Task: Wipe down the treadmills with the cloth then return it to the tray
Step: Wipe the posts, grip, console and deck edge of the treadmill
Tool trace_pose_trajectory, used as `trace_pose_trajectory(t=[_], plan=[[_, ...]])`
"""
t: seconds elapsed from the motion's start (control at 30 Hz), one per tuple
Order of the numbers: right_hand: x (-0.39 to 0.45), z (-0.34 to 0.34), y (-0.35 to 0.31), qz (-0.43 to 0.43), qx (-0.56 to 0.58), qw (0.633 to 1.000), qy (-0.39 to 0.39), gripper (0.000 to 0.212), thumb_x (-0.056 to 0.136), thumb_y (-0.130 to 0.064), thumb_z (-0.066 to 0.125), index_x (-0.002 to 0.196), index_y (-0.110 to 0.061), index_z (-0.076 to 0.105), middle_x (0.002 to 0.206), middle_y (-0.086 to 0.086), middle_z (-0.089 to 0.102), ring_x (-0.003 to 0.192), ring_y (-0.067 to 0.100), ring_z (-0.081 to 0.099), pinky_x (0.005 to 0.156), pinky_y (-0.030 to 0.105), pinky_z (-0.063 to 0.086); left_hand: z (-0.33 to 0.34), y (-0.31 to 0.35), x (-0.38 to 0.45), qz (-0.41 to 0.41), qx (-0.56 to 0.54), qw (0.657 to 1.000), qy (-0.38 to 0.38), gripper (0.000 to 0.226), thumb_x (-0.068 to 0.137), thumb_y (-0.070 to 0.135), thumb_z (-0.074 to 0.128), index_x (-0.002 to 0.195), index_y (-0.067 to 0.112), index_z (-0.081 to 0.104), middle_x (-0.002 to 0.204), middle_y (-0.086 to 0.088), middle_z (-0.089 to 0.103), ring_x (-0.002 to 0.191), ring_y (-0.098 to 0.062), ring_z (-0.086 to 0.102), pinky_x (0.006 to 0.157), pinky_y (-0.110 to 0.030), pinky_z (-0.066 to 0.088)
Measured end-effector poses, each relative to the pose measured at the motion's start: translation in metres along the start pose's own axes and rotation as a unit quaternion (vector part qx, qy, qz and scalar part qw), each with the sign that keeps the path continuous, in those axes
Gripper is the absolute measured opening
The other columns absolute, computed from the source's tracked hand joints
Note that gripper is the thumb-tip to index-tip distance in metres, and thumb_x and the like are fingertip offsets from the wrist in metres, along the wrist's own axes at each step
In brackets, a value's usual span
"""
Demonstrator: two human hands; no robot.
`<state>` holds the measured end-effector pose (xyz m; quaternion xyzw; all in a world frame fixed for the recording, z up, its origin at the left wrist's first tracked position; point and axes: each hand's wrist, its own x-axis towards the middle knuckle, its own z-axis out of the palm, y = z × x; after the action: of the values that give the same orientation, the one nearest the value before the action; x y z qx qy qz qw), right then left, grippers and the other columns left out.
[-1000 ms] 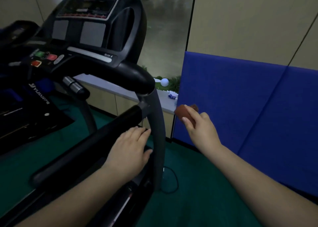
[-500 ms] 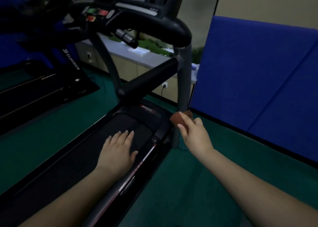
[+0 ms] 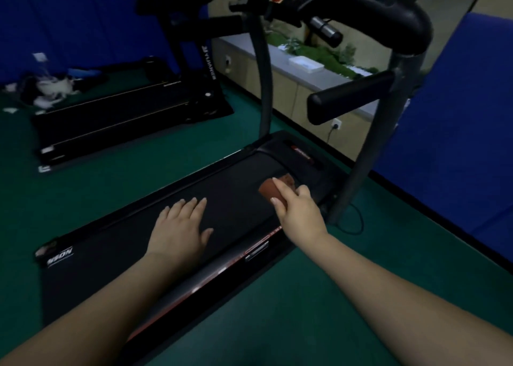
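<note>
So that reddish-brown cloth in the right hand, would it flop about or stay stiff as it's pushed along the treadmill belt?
Probably floppy: the cloth bunches into a soft wad where the right hand grips it. It looks light, since a few curled fingers hold it. It would likely drag rather than roll across the dark belt.

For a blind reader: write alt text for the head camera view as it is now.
A person's right hand grips a brown cloth over the belt of a black treadmill, with the left hand open and flat above it. A second treadmill stands behind on green floor.
</note>
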<state>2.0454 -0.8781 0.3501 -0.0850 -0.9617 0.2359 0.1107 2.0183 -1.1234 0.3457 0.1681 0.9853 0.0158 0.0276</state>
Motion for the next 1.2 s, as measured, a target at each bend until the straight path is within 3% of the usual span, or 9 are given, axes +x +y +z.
trace_pose_trajectory(t=[0.17, 0.47, 0.97, 1.2], plan=[[-0.014, 0.019, -0.031, -0.038, -0.012, 0.998, -0.042, 0.047, 0.097, -0.044, 0.042, 0.142, -0.040, 0.034, 0.109, 0.005, 0.041, 0.077, 0.021, 0.048, 0.069, 0.031, 0.046, 0.007, -0.024, -0.051, -0.050, -0.015, 0.999, -0.009, 0.066, 0.096, 0.052, 0.032, 0.152, 0.026, 0.010, 0.158, 0.003, 0.019, 0.145, -0.018, 0.015, 0.118, -0.040, 0.015], [-0.063, 0.068, -0.100, -0.085, -0.013, 0.991, -0.101, 0.048, 0.096, -0.044, 0.043, 0.143, -0.039, 0.033, 0.108, 0.005, 0.041, 0.083, 0.022, 0.052, 0.074, 0.035, 0.052, 0.031, -0.090, -0.148, -0.151, -0.017, 0.988, -0.014, 0.064, 0.097, 0.051, 0.030, 0.152, 0.026, 0.010, 0.158, 0.004, 0.018, 0.145, -0.019, 0.014, 0.117, -0.039, 0.014], [-0.179, 0.186, -0.346, -0.131, -0.008, 0.980, -0.147, 0.048, 0.096, -0.048, 0.039, 0.143, -0.040, 0.030, 0.113, 0.008, 0.042, 0.086, 0.025, 0.053, 0.077, 0.043, 0.054, 0.037, -0.330, -0.336, -0.223, 0.023, 0.974, -0.037, 0.065, 0.097, 0.052, 0.027, 0.152, 0.024, 0.008, 0.159, 0.003, 0.016, 0.146, -0.021, 0.012, 0.117, -0.041, 0.013], [-0.199, 0.237, -0.429, -0.148, -0.024, 0.975, -0.166, 0.049, 0.096, -0.048, 0.037, 0.143, -0.039, 0.030, 0.113, 0.009, 0.042, 0.087, 0.027, 0.053, 0.076, 0.043, 0.054, 0.048, -0.425, -0.376, -0.257, -0.005, 0.965, -0.046, 0.065, 0.096, 0.052, 0.028, 0.152, 0.023, 0.009, 0.159, 0.001, 0.015, 0.146, -0.022, 0.010, 0.118, -0.042, 0.012]])
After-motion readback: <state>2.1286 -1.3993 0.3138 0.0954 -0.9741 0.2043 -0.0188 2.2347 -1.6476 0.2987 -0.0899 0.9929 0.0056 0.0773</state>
